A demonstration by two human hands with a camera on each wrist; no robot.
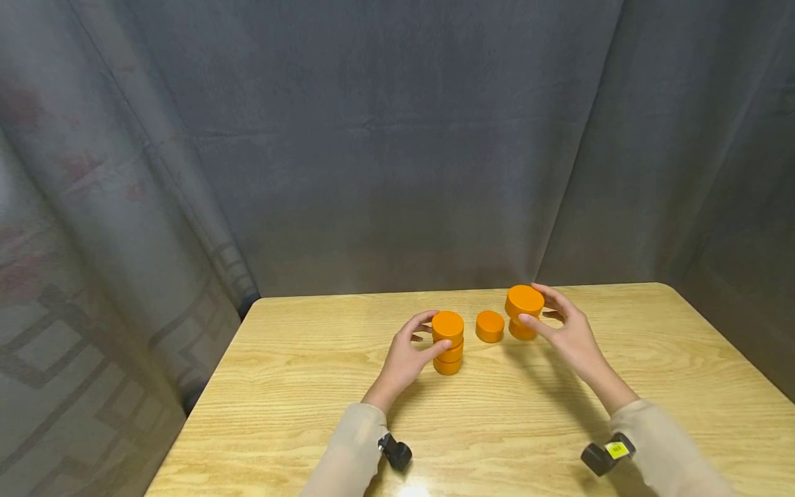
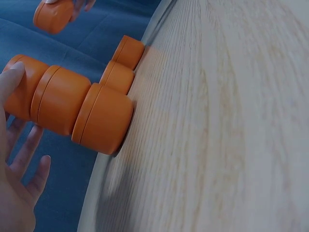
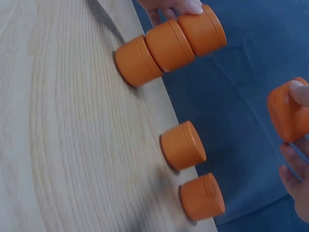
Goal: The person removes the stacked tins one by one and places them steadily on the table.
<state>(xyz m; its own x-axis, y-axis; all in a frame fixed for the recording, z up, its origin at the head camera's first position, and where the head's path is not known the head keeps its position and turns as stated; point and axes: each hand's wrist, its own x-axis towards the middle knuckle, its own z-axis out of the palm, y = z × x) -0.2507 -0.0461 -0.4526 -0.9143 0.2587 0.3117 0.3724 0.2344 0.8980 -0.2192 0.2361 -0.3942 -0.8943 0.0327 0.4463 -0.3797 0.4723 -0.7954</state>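
Observation:
Three round orange lidded jars stand in an upright stack (image 1: 448, 348), the lowest on the table. My left hand (image 1: 406, 355) pinches the top jar (image 2: 26, 87) from the side, thumb in front, while its other fingers spread away from the stack. My right hand (image 1: 574, 338) holds another orange jar (image 1: 524, 302) in the air between thumb and fingers, as the right wrist view shows. Below that held jar, and apart from it, a single jar (image 3: 202, 197) stands on the table. One more single jar (image 1: 490, 326) stands between it and the stack.
The light wood table (image 1: 292, 414) has its far edge just behind the jars. A grey curtain (image 1: 397, 172) hangs beyond it and along both sides. Black cameras (image 1: 395, 452) are strapped at both wrists, over light sleeves.

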